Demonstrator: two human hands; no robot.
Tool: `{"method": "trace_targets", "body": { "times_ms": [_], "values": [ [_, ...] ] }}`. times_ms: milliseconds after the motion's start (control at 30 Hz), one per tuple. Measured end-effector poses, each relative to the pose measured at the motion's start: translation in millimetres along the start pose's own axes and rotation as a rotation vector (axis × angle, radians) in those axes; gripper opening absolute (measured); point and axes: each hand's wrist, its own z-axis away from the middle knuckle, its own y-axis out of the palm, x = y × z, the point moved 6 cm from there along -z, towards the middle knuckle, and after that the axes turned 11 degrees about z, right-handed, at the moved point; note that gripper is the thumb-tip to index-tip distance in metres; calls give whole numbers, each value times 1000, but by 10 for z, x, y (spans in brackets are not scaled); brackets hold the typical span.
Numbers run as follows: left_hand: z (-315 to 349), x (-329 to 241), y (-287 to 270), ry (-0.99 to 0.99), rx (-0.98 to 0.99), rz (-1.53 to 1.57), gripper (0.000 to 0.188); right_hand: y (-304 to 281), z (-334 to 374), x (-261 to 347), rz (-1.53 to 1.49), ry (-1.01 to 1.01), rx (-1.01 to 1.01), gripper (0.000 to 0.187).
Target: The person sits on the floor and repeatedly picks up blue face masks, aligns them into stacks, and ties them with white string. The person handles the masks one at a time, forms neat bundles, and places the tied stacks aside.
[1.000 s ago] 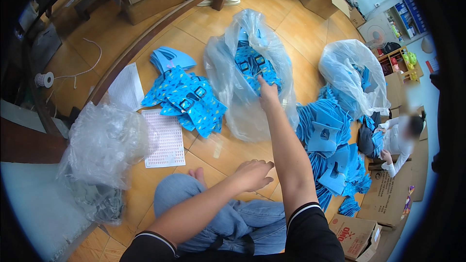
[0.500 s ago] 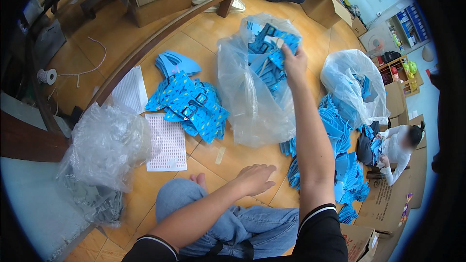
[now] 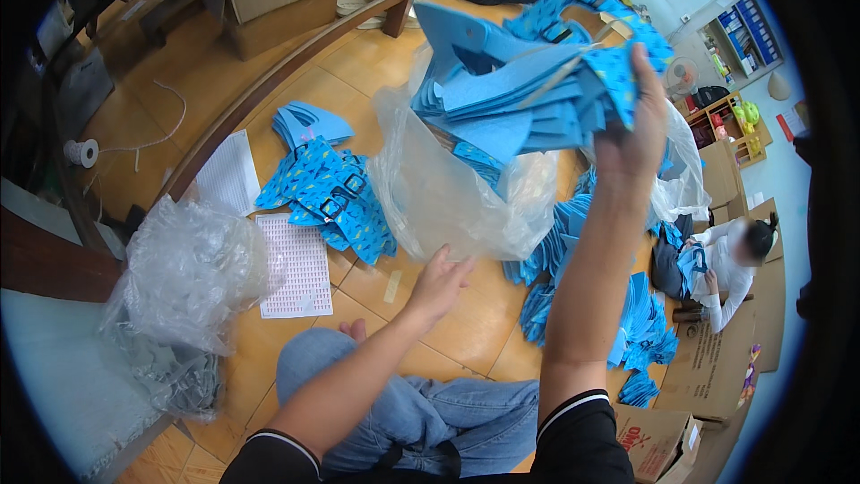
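Note:
My right hand [image 3: 640,125] is closed on a thick bundle of blue felt pieces [image 3: 511,81], raised above a clear plastic bag [image 3: 412,188]. The bundle's outer pieces carry a yellow-and-dark print, and a pale band runs round the stack. More blue pieces show in the bag's mouth. My left hand [image 3: 443,285], fingers apart and holding nothing, is at the bag's near side; whether it touches the plastic I cannot tell. Left of the bag lies a pile of printed blue pieces [image 3: 336,197] with dark square outlines, and behind it a plain light-blue stack [image 3: 313,123].
A printed sheet [image 3: 296,282] and crumpled clear plastic [image 3: 193,260] lie to the left. Stacks of blue pieces [image 3: 564,233] and another plastic bag [image 3: 685,175] are on the right, near a seated person [image 3: 730,260] handling blue pieces. A curved wooden rail [image 3: 260,85] crosses the far left.
My right hand has lifted the blue bundle out of the bag, up and to the right. My left hand has moved forward toward the bag, which has sagged.

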Motion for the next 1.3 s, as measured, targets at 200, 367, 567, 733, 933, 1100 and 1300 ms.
{"method": "trace_targets", "body": {
  "times_ms": [200, 367, 567, 733, 933, 1100, 1300],
  "values": [
    [92, -241, 111, 53, 258, 482, 66, -241, 800, 538, -11, 55, -20, 27],
    [150, -320, 77, 115, 569, 778, 63, -538, 1899, 192, 123, 362, 7, 34],
    [156, 128, -220, -10, 763, 916, 60, -1103, 2937, 89, 229, 506, -283, 62],
    [464, 170, 5, -140, 1341, 992, 58, -1343, 3370, 180, 547, 438, -236, 56],
    [680, 575, -214, -308, 214, 767, 47, -1463, 3747, 279, 356, 471, -15, 56],
    [939, 734, -210, -326, 175, 622, 45, -1676, 3753, 451, 410, 412, -62, 77],
    [1045, 1112, -318, -282, 100, 615, 44, -1874, 3832, 355, 328, 623, 101, 48]
  ]
}}
